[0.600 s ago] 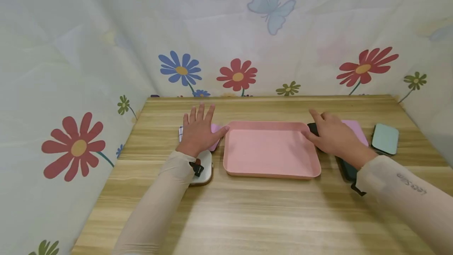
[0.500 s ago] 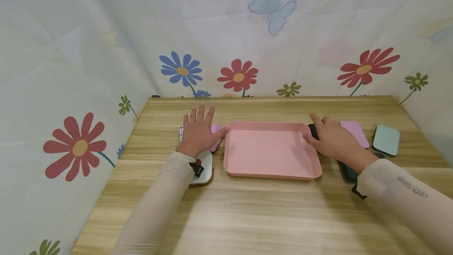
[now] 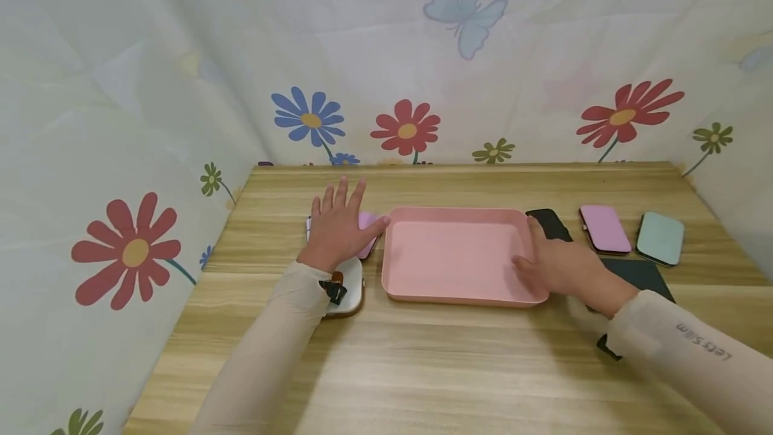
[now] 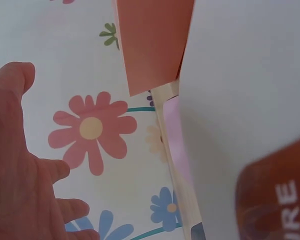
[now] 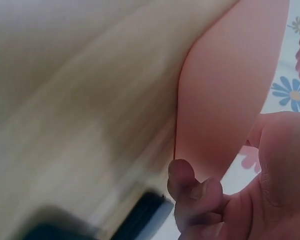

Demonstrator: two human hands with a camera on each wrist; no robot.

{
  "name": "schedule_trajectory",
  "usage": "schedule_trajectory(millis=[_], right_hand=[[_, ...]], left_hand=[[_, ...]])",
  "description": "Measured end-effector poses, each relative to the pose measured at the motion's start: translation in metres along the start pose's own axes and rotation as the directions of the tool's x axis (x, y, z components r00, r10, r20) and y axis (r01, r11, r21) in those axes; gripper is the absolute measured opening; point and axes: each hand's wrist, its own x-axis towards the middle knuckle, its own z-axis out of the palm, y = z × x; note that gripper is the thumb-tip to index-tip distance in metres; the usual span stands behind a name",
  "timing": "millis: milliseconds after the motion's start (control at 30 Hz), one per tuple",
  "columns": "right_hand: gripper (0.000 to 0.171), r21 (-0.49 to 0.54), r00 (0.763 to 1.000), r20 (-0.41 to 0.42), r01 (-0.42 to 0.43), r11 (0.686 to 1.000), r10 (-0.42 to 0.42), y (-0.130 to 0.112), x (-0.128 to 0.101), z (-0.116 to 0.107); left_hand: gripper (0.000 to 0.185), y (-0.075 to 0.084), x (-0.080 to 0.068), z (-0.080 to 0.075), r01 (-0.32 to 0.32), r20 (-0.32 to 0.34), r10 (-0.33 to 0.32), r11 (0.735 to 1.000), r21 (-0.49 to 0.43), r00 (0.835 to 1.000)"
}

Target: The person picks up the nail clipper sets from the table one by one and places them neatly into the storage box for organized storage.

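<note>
A shallow pink tray (image 3: 459,257) lies on the wooden table. My right hand (image 3: 564,264) grips its right side, thumb over the rim and fingers curled against the outer wall, as the right wrist view also shows. My left hand (image 3: 338,227) is spread with straight fingers beside the tray's left side. Its thumb tip is near the left rim; contact cannot be told. Partly hidden by that hand and wrist are a lilac flat item (image 3: 367,247) and a white rounded item (image 3: 350,297) with a brown edge.
Right of the tray lie a black flat item (image 3: 549,223), a pink slim case (image 3: 605,228), a mint-green slim case (image 3: 660,238) and a dark flat item (image 3: 643,277), partly behind my right forearm. A flower-printed sheet (image 3: 386,52) hangs behind the table (image 3: 423,368).
My right hand has come down and nearer to me along the tray's right side, and now holds it. More of the black and dark items shows. My left hand stays nearly still.
</note>
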Motion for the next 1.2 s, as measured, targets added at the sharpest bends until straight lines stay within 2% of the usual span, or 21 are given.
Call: schedule_trajectory(millis=[267,500,633,867,1033,1100,1200], right_hand=[[0.088,0.036,1.000,-0.006,0.009,0.999,-0.009,-0.003,-0.002,0.016],[0.081,0.053,0.996,-0.090,0.027,0.998,-0.022,0.002,-0.006,0.024],[0.083,0.081,0.992,-0.120,0.056,0.995,-0.046,0.000,-0.004,0.024],[0.081,0.056,0.995,-0.090,0.036,0.998,-0.031,0.000,-0.003,0.023],[0.081,0.046,0.994,-0.105,0.028,0.999,-0.023,0.000,0.000,0.021],[0.080,0.045,0.994,-0.108,0.034,0.998,-0.029,-0.002,0.001,0.021],[0.081,0.053,0.994,-0.107,0.043,0.998,-0.037,-0.005,0.002,0.023]], left_hand=[[0.093,-0.001,-0.008,0.000,-0.016,-0.018,0.016,1.000,-0.015,1.000],[0.092,-0.001,-0.017,-0.002,-0.046,-0.028,0.045,0.998,-0.031,0.999],[0.092,-0.003,-0.023,-0.003,-0.062,-0.061,0.062,0.998,-0.009,0.996],[0.094,-0.001,-0.030,0.000,-0.090,-0.037,0.089,0.995,-0.036,0.995],[0.093,-0.004,-0.034,-0.005,-0.117,-0.064,0.115,0.993,-0.027,0.991],[0.093,-0.008,-0.038,-0.007,-0.130,-0.046,0.129,0.991,-0.021,0.991],[0.095,-0.018,-0.048,-0.008,-0.140,0.019,0.141,0.990,-0.019,0.990]])
